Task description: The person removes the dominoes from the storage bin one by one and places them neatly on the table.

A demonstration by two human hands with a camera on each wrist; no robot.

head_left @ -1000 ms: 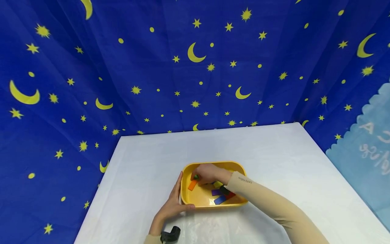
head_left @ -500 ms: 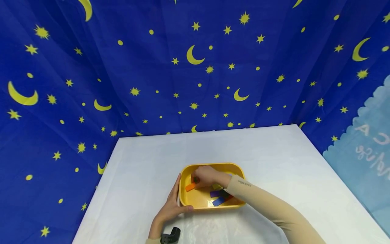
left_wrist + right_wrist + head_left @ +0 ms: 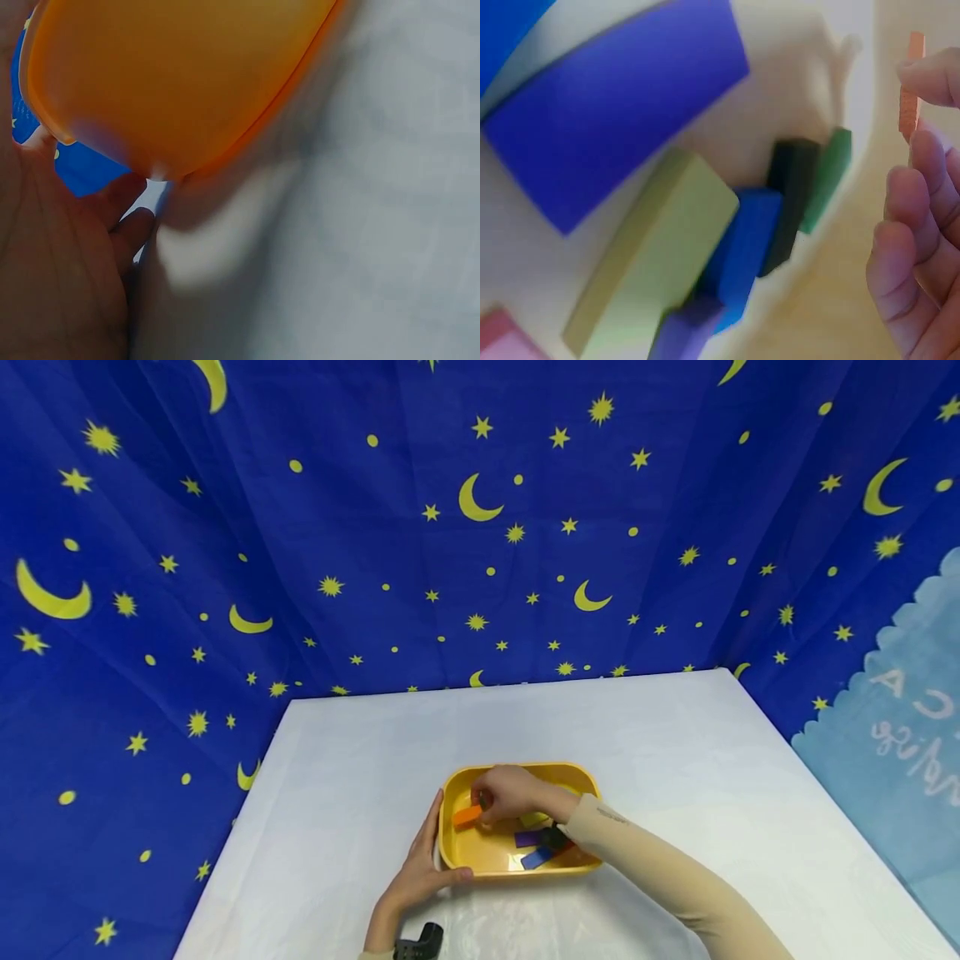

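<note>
My right hand [image 3: 510, 793] reaches down into a yellow plastic tub [image 3: 498, 874]. It pinches an orange block [image 3: 467, 817] near the tub's left end. In the right wrist view, thumb and fingertips hold that orange block [image 3: 910, 111] on edge. My left hand [image 3: 416, 868] lies against the tub's left end, thumb along the front rim and fingers straight along the side. The left wrist view shows the palm [image 3: 60, 262] beside the tub's outer wall [image 3: 187, 90]; other blocks are hidden there.
Inside the tub lie a purple block [image 3: 528, 839], a blue block [image 3: 536, 858] and a yellow block [image 3: 534, 819]. The right wrist view adds a dark block [image 3: 789, 202], a green block [image 3: 829, 180] and a pink block [image 3: 510, 337]. A white-covered table [image 3: 360, 752] surrounds the tub.
The orange block has turned from a steep slant to nearly crosswise and shifted slightly left, and the right hand now pinches it. The left hand has kept its place on the tub.
</note>
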